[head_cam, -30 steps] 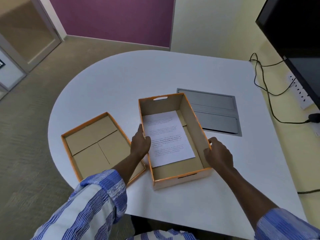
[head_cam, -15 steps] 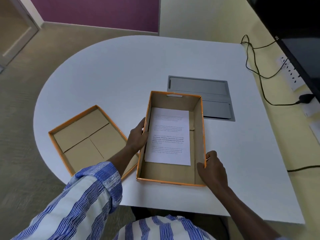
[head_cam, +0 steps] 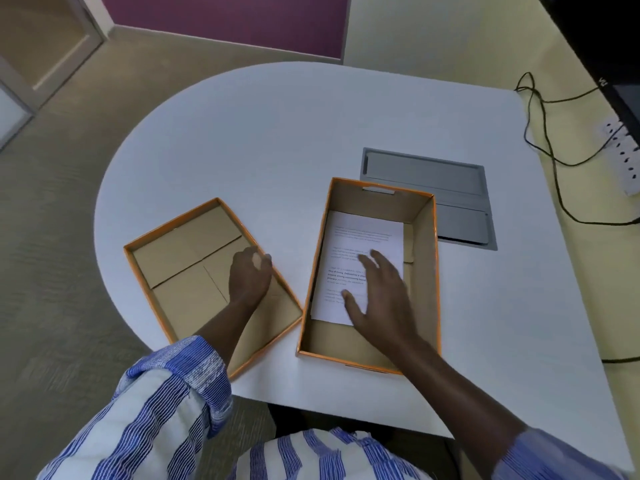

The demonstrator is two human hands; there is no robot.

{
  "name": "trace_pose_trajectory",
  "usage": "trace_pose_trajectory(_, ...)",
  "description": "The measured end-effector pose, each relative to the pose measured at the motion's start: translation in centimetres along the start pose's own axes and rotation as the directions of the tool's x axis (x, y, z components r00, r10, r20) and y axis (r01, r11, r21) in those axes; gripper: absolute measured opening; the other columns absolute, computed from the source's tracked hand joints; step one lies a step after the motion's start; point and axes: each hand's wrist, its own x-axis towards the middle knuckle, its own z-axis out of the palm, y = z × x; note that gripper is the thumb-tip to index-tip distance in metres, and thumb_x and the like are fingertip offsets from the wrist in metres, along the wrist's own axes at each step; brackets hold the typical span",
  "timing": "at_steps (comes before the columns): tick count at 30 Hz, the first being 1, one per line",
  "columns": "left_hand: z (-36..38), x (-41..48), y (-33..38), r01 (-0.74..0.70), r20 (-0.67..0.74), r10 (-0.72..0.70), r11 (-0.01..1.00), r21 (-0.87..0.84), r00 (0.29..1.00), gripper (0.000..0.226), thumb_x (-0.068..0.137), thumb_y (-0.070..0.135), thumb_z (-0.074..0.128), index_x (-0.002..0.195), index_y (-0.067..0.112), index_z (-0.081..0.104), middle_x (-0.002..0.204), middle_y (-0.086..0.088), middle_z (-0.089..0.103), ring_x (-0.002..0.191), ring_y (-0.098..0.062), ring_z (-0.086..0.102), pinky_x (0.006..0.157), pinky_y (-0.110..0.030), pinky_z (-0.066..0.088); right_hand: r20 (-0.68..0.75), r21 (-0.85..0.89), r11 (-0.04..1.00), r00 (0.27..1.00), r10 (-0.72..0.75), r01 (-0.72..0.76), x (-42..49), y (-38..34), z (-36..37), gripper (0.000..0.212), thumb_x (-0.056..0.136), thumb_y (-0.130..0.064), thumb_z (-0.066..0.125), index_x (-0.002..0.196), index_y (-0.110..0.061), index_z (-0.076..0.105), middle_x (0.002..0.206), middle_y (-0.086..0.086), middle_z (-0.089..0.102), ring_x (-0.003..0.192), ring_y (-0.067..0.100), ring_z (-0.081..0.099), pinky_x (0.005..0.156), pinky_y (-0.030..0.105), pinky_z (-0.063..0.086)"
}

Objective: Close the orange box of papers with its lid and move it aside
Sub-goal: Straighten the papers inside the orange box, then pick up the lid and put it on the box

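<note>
A single head-worn view is given, angled forward and steeply down from close above the white surface (head_cam: 277, 140); both forearms are seen entering from the bottom edge.

A white worktop (head_cam: 284, 133) with a rounded far-left edge carries an open orange cardboard box (head_cam: 424, 271) and, just left of it, an upturned orange cardboard lid (head_cam: 180, 271). A grey rectangular metal hatch (head_cam: 450, 188) sits flush in its surface behind the box.

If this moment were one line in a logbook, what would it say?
orange box: open, papers inside | lid: upturned beside it | left hand: over lid | right hand: over papers
</note>
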Motion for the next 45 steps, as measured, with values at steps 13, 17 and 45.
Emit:
trace_pose_trajectory(13, -9.0, -1.0, -12.1, 0.642, -0.316, -0.59, 0.761, 0.09, 0.743, 0.056, 0.086, 0.012, 0.062, 0.136, -0.001, 0.041, 0.138, -0.027, 0.047, 0.126, -0.046, 0.049, 0.1, -0.052, 0.044, 0.663, -0.115, 0.904, 0.71, -0.239, 0.411, 4.6, -13.2, 13.6, 0.058, 0.094, -0.047, 0.057, 0.137, -0.009, 0.05, 0.136, 0.015, 0.053, 0.121, 0.034, 0.053, 0.094, 0.044, 0.046)
trace_pose_trajectory(17, -10.2, -1.2, -14.5, 0.651, -0.181, -0.63, 0.752, 0.103, 0.755, 0.025, 0.085, 0.003, 0.055, 0.109, -0.001, 0.057, 0.117, -0.025, 0.063, 0.107, -0.042, 0.063, 0.085, -0.042, 0.053, 0.754, -0.101, 0.842, 0.593, -0.282, 0.53, 2.7, -13.7, 16.2, 0.056, 0.091, -0.049, 0.061, 0.13, -0.01, 0.056, 0.123, 0.016, 0.06, 0.109, 0.035, 0.058, 0.084, 0.042, 0.046)
trace_pose_trajectory(45, -23.3, 7.8, 10.0, -0.446, -0.378, 0.376, 0.887, -0.118, 0.846, 0.062, 0.092, 0.063, 0.049, 0.127, 0.013, 0.061, 0.113, -0.01, 0.064, 0.103, -0.026, 0.063, 0.084, -0.038, 0.05, -0.311, 0.329, 0.825, 0.878, -0.364, 0.459, 17.4, -18.5, -12.2, 0.036, 0.081, -0.027, 0.066, 0.113, -0.014, 0.059, 0.105, 0.001, 0.065, 0.088, 0.012, 0.058, 0.074, 0.021, 0.046)
